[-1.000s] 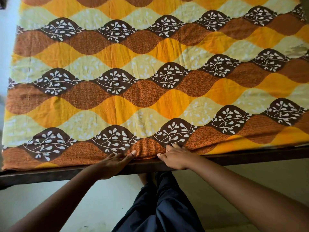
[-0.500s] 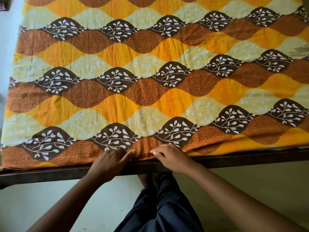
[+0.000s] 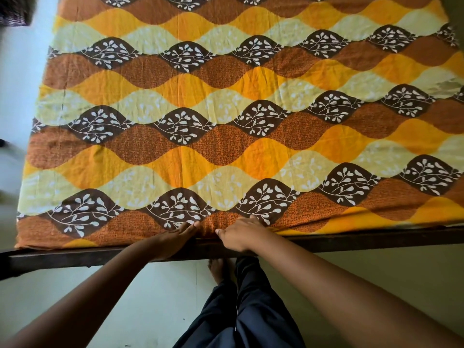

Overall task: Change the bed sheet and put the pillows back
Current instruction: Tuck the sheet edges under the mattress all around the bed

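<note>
Pressing down on the near hem of the bed sheet (image 3: 226,151) with the left hand (image 3: 175,238), fingers (image 3: 192,226) straight and held together, tips aimed toward the right hand (image 3: 239,233). Laying that right hand over the same hem, its own fingers (image 3: 254,219) lightly bent and resting on the cloth, thumb stretched out toward the left fingertips, with nothing visibly pinched. Drawn closer together than a second ago, leaving only a narrow gap between left fingertips and right thumb, with a small pucker of cloth gathered in it. Otherwise kept to the same spot along the hem, just above the dark bed frame (image 3: 351,241) running under both palms. Beyond the fingertips, spread over the whole mattress with only faint creases. Out to the left of the left fingers, lying snug along the rail. Out to the right of the right fingers, sagging in a loose yellow fold above the rail. Probably working the hem in at this point, squeezing slack toward the middle before pushing it under. Likely close to done with the sheet itself, bar that loose stretch off the right fingers. No pillows anywhere in view, so putting them back seemingly not yet begun.
</note>
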A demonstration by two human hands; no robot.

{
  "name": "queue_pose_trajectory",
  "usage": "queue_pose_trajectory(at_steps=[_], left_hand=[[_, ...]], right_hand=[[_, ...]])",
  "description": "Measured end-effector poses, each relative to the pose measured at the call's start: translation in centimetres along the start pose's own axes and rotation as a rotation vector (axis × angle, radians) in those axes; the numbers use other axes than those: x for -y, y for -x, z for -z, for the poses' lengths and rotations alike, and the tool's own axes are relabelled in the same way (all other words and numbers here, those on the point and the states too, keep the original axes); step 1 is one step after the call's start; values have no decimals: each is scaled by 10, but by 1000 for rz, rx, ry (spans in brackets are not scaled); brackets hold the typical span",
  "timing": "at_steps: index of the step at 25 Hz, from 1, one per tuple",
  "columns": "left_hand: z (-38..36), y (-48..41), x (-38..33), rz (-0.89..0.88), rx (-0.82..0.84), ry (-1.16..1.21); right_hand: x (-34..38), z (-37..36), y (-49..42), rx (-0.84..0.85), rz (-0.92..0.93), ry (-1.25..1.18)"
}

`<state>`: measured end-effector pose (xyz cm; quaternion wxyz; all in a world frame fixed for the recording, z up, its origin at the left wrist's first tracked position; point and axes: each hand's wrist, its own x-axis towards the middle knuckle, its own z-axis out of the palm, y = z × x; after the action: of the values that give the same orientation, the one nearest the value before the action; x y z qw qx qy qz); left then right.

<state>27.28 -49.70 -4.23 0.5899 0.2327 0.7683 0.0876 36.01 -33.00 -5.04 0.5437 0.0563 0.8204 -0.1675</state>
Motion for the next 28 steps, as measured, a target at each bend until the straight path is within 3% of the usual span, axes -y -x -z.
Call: queue_pose_trajectory(at_steps=[3, 6, 8, 13, 20, 24, 28], left_hand=[[-2, 3, 0, -11, -37, -160], [-22, 22, -16, -180, -346, -281], [-42, 29, -28, -257, -489, -236], [-65, 7, -89, -383, -566, -147], [-94, -43, -200, -463, -588, -212], [-119, -85, -293, -471, -528, -224], [-137, -119, -339, -481, -519, -507]], right_hand=[[-23, 0, 11, -29, 164, -280], [-57, -13, 33, -239, 209, -884], [-70, -20, 40, -400, 168, -1036], [-100, -34, 59, -651, 84, -994], [-238, -56, 122, -851, -8, -659], [-373, -77, 159, -820, -41, -329], [-448, -82, 164, -755, 96, 43]])
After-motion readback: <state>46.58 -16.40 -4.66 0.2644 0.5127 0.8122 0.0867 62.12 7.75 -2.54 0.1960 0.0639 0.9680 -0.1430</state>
